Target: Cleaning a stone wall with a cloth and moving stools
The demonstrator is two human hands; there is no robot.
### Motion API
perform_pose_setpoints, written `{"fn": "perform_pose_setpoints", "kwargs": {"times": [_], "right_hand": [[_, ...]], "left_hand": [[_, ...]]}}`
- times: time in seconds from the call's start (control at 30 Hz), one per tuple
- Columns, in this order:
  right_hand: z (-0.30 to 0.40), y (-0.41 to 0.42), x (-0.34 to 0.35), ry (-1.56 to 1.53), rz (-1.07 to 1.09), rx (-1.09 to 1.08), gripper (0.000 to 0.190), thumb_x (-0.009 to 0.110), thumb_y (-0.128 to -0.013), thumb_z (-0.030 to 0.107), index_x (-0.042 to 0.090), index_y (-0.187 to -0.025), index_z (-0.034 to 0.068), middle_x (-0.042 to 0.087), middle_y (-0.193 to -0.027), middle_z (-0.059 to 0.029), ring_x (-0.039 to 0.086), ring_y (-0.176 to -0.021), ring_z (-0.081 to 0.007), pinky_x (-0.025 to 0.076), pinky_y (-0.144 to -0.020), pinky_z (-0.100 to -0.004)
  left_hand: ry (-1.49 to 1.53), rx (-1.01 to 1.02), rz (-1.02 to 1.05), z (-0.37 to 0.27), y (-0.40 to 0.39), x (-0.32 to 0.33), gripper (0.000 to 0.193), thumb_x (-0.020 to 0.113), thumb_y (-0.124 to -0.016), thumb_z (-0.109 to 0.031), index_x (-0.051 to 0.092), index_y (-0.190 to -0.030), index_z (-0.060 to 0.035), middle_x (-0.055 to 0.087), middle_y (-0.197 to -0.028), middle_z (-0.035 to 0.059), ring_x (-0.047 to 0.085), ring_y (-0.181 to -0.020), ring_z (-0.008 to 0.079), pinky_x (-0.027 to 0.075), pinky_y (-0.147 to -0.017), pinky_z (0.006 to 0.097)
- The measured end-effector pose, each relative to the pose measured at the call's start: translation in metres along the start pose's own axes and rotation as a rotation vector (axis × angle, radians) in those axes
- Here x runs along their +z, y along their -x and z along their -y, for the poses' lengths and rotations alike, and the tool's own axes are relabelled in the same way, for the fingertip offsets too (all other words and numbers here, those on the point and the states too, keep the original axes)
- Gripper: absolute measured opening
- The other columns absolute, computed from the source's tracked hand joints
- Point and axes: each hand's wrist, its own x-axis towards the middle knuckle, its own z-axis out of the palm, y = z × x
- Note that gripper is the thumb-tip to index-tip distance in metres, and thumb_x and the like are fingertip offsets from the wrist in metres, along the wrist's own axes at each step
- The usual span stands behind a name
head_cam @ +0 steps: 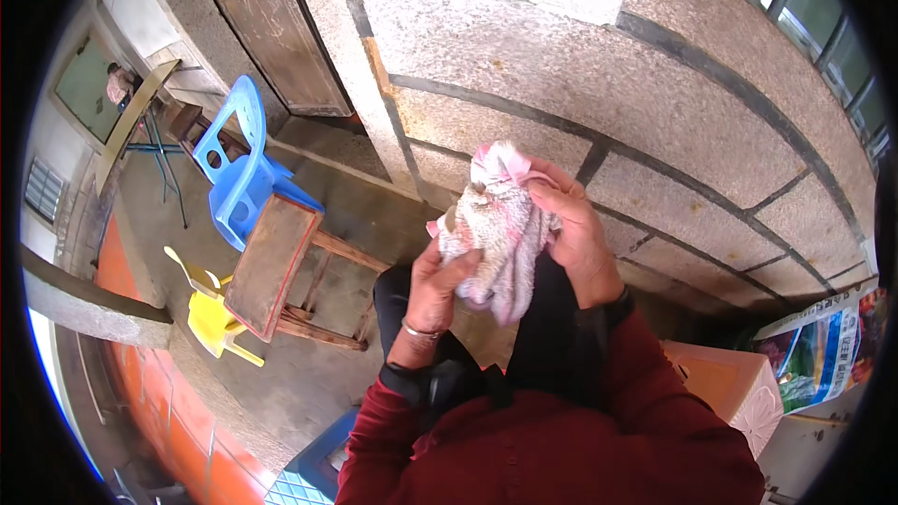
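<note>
A crumpled pink and white terry cloth (501, 238), with brownish stains, is held up between both hands above the lap. My left hand (438, 284) grips its lower left side, the thumb lying over the fabric; a bracelet circles that wrist. With the fingers and thumb of my right hand (572, 221), the cloth's upper right edge is pinched. Folds of the cloth hang down between the hands, over the dark trousers. The fingers behind the cloth are partly hidden.
A wooden stool (270, 266) stands to the left, beside a blue plastic chair (242, 189) and a small yellow chair (210, 315). A stone block wall (533, 70) rises ahead. At the right are an orange plastic stool (729, 379) and a printed sack (821, 351). A person (120, 84) is far left.
</note>
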Motion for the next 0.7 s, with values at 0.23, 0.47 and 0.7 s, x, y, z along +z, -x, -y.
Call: {"fn": "perform_pose_setpoints", "kwargs": {"times": [0.23, 0.47, 0.7], "right_hand": [[0.014, 0.006, -0.019, 0.385, -0.111, 0.146, 0.026, 0.061, -0.097, 0.023, 0.070, -0.111, 0.003, 0.066, -0.092, 0.0009, 0.059, -0.076, -0.0036, 0.046, -0.057, -0.0196], [-0.003, 0.000, -0.038, 0.372, -0.125, 0.080, 0.031, 0.057, -0.100, 0.027, 0.070, -0.104, -0.002, 0.070, -0.090, -0.0052, 0.064, -0.077, -0.0102, 0.054, -0.067, -0.0256], [0.000, -0.008, -0.051, 0.202, -0.142, 0.053, 0.032, 0.056, -0.100, 0.029, 0.065, -0.106, -0.001, 0.068, -0.092, -0.0050, 0.064, -0.081, -0.0113, 0.054, -0.069, -0.0274]], "left_hand": [[0.144, 0.014, 0.013, -0.032, 0.010, -0.036, 0.043, 0.067, -0.078, 0.003, 0.063, -0.121, 0.0018, 0.070, -0.109, 0.0091, 0.066, -0.097, 0.0183, 0.049, -0.093, 0.0326], [0.163, 0.023, -0.026, -0.036, 0.020, -0.060, 0.044, 0.065, -0.074, -0.001, 0.064, -0.118, 0.0050, 0.071, -0.106, 0.0127, 0.068, -0.094, 0.0225, 0.053, -0.088, 0.0359], [0.095, 0.035, -0.070, -0.036, 0.017, -0.065, 0.042, 0.065, -0.072, -0.002, 0.065, -0.114, 0.0053, 0.071, -0.101, 0.0127, 0.068, -0.090, 0.0219, 0.054, -0.086, 0.0349]]}}
